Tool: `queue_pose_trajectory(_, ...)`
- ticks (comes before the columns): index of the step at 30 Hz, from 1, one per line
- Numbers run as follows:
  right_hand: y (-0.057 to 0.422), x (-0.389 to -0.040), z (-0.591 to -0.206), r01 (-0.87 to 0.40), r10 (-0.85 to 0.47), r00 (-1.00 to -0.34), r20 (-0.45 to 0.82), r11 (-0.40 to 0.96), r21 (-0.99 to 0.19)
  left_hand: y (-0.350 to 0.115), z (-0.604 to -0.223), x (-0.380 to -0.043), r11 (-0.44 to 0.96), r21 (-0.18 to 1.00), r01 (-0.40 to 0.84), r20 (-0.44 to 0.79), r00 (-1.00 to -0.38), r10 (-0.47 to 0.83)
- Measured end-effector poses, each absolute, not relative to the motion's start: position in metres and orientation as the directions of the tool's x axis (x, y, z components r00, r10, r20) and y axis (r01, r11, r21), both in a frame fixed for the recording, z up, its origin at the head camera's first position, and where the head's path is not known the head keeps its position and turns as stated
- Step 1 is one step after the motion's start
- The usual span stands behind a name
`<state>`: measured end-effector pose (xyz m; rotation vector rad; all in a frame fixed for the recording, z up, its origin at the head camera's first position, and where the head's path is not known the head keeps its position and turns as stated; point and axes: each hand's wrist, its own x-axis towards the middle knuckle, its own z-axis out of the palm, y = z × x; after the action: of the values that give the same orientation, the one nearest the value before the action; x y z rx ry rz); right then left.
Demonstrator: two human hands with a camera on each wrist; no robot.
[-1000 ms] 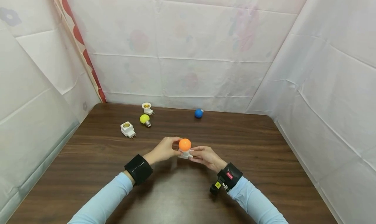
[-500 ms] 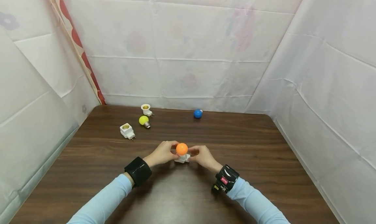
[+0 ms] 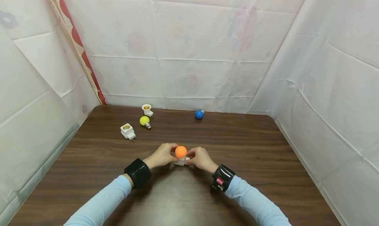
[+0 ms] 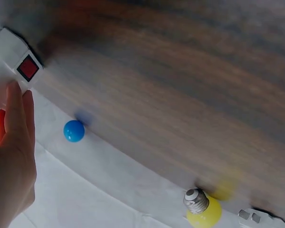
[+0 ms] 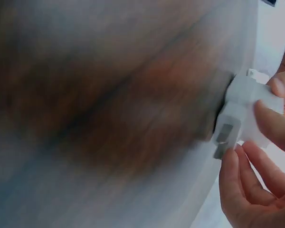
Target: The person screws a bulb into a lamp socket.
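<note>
In the head view there are three bulbs and three white sockets on the brown bench (image 3: 251, 147). One orange bulb (image 3: 180, 151) stands upright between the two grips, at the top of one plug-in socket (image 3: 180, 162). The left grip (image 3: 161, 156) is curled, narrowed to the socket's width, and holds its left side; the right grip (image 3: 202, 158) pinches the other side, its fingers nearly closed. Beyond the left grip and to its left lie one yellow bulb (image 3: 144, 120), one square-topped socket (image 3: 128, 131) and, farthest off, one round-topped socket (image 3: 147, 110). One blue bulb (image 3: 199, 114) lies well beyond the right grip. In the left wrist view the left grip's fingers lie on the plug-in socket, which bears one red square (image 4: 28, 68); a sliver of orange bulb shows beside them, with two bulbs and part of one socket off to the right. In the right wrist view the right grip's fingertips touch the plug-in socket near its metal prongs (image 5: 225, 133), and one orange patch shows beyond them.
</note>
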<state>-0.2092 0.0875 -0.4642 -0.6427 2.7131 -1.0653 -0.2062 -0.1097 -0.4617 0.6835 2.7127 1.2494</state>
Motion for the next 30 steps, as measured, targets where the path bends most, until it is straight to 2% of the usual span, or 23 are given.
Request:
queue_pose_trajectory(7, 0.082, -0.212, -0.466, -0.433, -0.449, -0.888, 0.102, 0.739, -0.515, -0.111, -0.463, -0.203, 0.563, 0.757, 0.332, 0.095, -0.908, 0.407)
queue_pose_trajectory(15, 0.075, -0.220, -0.465, -0.460, -0.459, -0.878, 0.135, 0.732, -0.502, -0.116, -0.462, -0.210, 0.612, 0.700, 0.369, 0.159, -0.915, 0.371)
queue_pose_trajectory(22, 0.067, -0.246, -0.465, -0.474, -0.455, -0.875, 0.166, 0.734, -0.487, -0.121, -0.458, -0.232, 0.586, 0.761, 0.279, 0.108, -0.945, 0.309)
queue_pose_trajectory(30, 0.057, -0.277, -0.468, -0.369, -0.357, -0.925, 0.132, 0.754, -0.543, -0.123, -0.460, -0.262, 0.563, 0.804, 0.193, 0.060, -0.968, 0.245)
